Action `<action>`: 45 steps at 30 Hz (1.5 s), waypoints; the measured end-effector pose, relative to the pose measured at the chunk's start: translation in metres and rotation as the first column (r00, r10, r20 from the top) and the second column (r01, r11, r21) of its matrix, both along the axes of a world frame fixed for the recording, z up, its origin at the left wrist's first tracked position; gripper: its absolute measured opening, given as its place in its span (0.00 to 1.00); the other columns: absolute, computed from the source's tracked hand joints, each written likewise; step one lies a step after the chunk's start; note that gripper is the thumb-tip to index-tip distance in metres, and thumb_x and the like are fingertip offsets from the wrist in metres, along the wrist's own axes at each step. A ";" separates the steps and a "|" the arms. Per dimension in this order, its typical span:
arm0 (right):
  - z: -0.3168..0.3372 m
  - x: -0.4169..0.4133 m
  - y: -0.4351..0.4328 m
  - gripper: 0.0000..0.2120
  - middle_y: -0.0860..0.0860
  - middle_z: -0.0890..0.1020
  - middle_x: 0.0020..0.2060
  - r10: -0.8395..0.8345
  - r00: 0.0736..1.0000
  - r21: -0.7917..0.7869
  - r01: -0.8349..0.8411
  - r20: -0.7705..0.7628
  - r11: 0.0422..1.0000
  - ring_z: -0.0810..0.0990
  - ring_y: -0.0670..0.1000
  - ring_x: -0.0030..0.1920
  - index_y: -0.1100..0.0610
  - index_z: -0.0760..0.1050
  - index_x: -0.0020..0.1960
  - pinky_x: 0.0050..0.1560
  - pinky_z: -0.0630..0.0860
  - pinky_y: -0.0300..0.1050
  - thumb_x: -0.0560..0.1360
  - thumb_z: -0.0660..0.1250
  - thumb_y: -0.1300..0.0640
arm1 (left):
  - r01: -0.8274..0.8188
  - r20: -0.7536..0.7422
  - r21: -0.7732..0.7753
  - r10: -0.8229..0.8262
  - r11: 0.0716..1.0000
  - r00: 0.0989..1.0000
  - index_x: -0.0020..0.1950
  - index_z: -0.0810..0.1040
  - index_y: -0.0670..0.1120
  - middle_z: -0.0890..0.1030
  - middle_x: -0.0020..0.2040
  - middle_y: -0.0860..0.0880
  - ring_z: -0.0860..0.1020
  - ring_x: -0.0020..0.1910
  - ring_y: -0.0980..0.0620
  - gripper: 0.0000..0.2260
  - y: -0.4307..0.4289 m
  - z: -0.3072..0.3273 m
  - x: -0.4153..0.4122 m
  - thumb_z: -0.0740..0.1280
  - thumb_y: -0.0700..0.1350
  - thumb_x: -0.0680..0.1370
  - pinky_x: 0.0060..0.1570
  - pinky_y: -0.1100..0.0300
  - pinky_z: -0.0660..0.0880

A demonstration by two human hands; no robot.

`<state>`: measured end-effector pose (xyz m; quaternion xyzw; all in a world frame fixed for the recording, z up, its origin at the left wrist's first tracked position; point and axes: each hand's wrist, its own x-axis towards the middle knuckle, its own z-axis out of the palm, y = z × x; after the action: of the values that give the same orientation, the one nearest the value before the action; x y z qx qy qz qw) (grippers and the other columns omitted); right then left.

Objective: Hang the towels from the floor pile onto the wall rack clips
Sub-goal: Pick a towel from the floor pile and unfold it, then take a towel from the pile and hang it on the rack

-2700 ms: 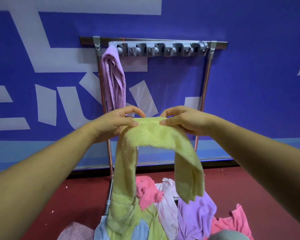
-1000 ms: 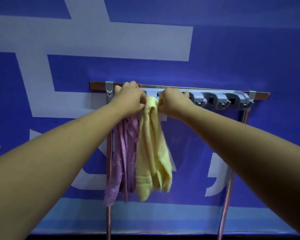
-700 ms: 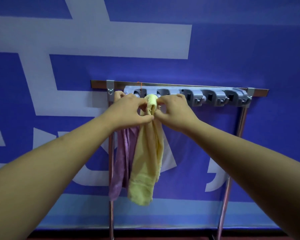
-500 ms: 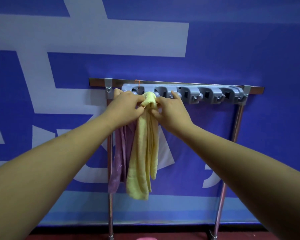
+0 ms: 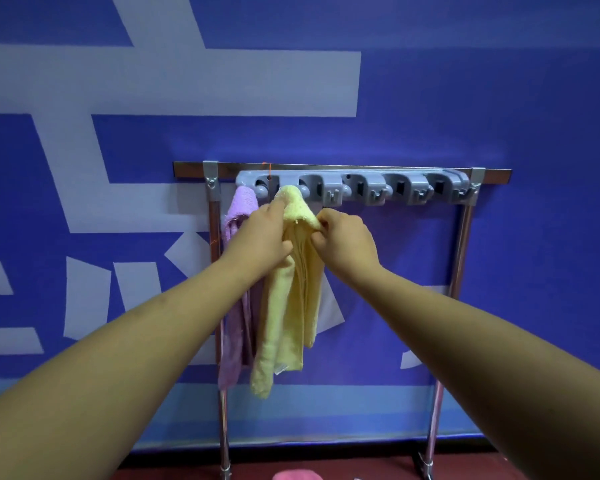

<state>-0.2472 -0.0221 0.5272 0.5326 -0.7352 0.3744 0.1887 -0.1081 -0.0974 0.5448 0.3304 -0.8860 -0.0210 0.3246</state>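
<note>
A yellow towel (image 5: pixel 284 317) hangs from the second clip of the grey clip rack (image 5: pixel 368 187), its top fold pushed up between the rollers. My left hand (image 5: pixel 257 240) grips the towel's upper part from the left, thumb on the cloth. My right hand (image 5: pixel 347 240) pinches the fold's right edge just below the rack. A purple towel (image 5: pixel 238 306) hangs from the first clip, partly hidden behind my left arm.
The rack sits on a metal bar (image 5: pixel 492 174) carried by two steel posts (image 5: pixel 459 271) in front of a blue wall. Several clips to the right hold nothing. A pink towel (image 5: pixel 297 475) shows at the bottom edge on the red floor.
The yellow towel went from held above the floor pile up to the second clip. In the last half second both hands slid a little lower on the hanging cloth.
</note>
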 end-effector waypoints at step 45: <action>-0.442 0.038 0.122 0.19 0.60 0.78 0.56 -0.214 0.882 0.715 -0.177 0.421 0.676 0.77 0.61 0.57 0.63 0.73 0.61 0.54 0.75 0.52 0.75 0.64 0.51 | -0.178 0.280 0.762 -0.069 0.623 0.957 0.45 0.80 0.42 0.82 0.39 0.47 0.79 0.42 0.46 0.04 0.069 -0.442 0.073 0.68 0.41 0.73 0.43 0.57 0.73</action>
<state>-0.2088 0.0994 0.0855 0.4473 -0.8509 0.1622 -0.2225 -0.0346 -0.0283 0.1028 0.4646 -0.8152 -0.3453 0.0199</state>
